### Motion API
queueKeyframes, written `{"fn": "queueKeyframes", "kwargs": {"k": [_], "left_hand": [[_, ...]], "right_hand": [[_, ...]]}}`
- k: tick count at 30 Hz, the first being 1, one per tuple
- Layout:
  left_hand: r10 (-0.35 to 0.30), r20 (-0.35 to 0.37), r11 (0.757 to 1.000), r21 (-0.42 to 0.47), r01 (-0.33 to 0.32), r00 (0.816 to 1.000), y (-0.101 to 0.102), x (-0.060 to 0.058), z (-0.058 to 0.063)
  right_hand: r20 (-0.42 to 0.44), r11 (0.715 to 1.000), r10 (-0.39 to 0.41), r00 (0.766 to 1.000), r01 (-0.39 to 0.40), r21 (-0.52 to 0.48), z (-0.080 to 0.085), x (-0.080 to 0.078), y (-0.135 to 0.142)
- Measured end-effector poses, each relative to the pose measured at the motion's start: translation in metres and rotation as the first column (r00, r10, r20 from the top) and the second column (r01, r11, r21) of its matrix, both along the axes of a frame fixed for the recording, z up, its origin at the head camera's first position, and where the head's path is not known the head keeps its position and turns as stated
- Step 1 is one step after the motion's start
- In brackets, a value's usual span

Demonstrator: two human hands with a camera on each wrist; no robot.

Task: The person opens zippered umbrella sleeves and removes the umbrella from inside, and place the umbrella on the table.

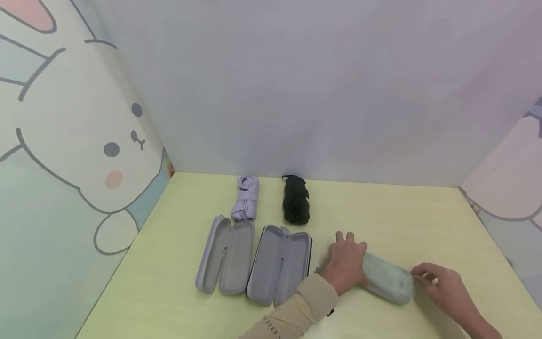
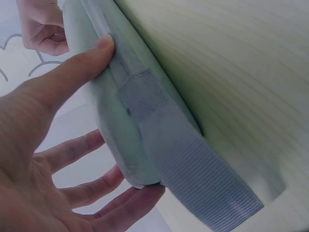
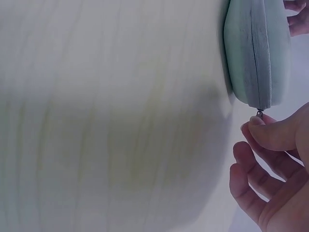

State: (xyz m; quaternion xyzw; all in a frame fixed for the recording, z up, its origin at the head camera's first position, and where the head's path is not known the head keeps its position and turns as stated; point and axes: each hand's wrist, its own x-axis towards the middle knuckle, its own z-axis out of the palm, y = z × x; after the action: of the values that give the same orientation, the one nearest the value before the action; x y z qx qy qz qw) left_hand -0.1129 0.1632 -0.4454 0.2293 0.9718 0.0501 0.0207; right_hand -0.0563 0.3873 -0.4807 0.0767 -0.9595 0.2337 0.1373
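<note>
A pale green zippered case lies at the right front of the table. My left hand grips its left end, thumb on the grey zipper strip and fingers spread round the other side. From that end sticks out a grey ribbed webbing tab. At the opposite end my right hand pinches the small zipper pull between thumb and forefinger, its other fingers loosely curled. The zipper runs closed along the stretch seen in the right wrist view. The pull is mostly hidden by the fingertips.
Two grey hard cases, one left and one right, lie spread open left of my left forearm. Behind them are a rolled lilac fabric bundle and a black one with a cord loop. Walls border the table's back and sides.
</note>
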Motion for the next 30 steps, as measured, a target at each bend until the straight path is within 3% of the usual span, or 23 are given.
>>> {"fn": "queueKeyframes", "kwargs": {"k": [8,22,26,30], "left_hand": [[0.012,-0.004,1.000,0.009,-0.012,1.000,-0.002,0.003,0.000],[0.037,-0.072,0.998,0.051,-0.033,0.997,-0.004,0.008,-0.005],[0.032,-0.064,0.997,0.066,-0.028,0.997,-0.004,0.009,-0.004],[0.025,-0.067,0.997,0.080,-0.020,0.997,-0.004,0.009,-0.005]], "right_hand": [[0.047,0.999,-0.036,0.998,0.035,0.005,-0.001,0.011,0.004],[0.088,0.996,-0.085,0.993,0.084,0.013,-0.003,0.026,-0.002],[0.074,0.995,-0.101,0.992,0.100,0.012,-0.004,0.029,-0.003],[0.111,0.991,-0.134,0.985,0.133,0.017,-0.003,0.033,-0.006]]}}
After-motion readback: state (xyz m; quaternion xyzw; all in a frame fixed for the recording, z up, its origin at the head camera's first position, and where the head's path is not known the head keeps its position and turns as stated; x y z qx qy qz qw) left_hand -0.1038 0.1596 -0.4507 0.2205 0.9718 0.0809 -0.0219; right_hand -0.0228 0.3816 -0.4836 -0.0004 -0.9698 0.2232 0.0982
